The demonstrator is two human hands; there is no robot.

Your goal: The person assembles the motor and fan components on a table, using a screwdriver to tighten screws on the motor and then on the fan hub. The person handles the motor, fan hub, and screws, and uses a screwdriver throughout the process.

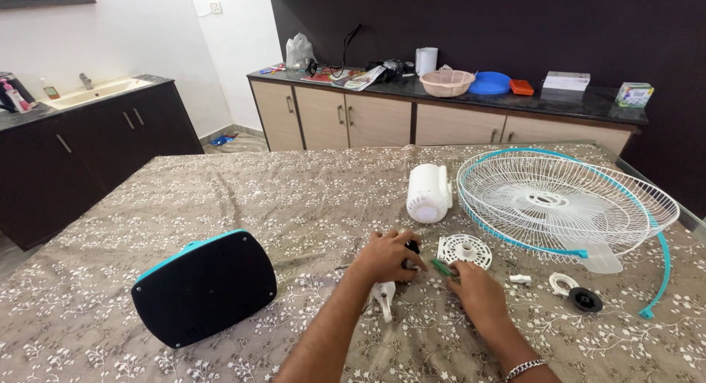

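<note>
Fan parts lie spread over the counter [220, 199], which is covered by a brown cloth with small white flowers. I take the white motor housing [429, 193] as my landmark; it sits near the middle of the cloth.

Largest is the wire guard [566, 203], white with a teal rim, lying flat just right of the housing. Part of a translucent blade [599, 258] shows under its near edge. Next is the fan base [204, 287], black with a teal edge, well to the left of the housing and nearer to me. Then the housing itself, lying on its side with its vented round end toward me.

Just in front of the housing and slightly right lies a round white slotted plate [465, 249]. Right of that plate I see a small white clip [520, 278], a white ring [562, 283] and a black round nut [585, 300], all in front of the guard's near rim.

My left hand [386, 256] is in front of the housing, fingers curled around a small black part [412, 255]. A white bracket [383, 296] lies on the cloth just below that hand. My right hand [478, 291] rests beside the plate, its fingertips pinching a thin green tool [443, 268] that points toward the black part. A silver bracelet [523, 368] sits on that wrist.
</note>
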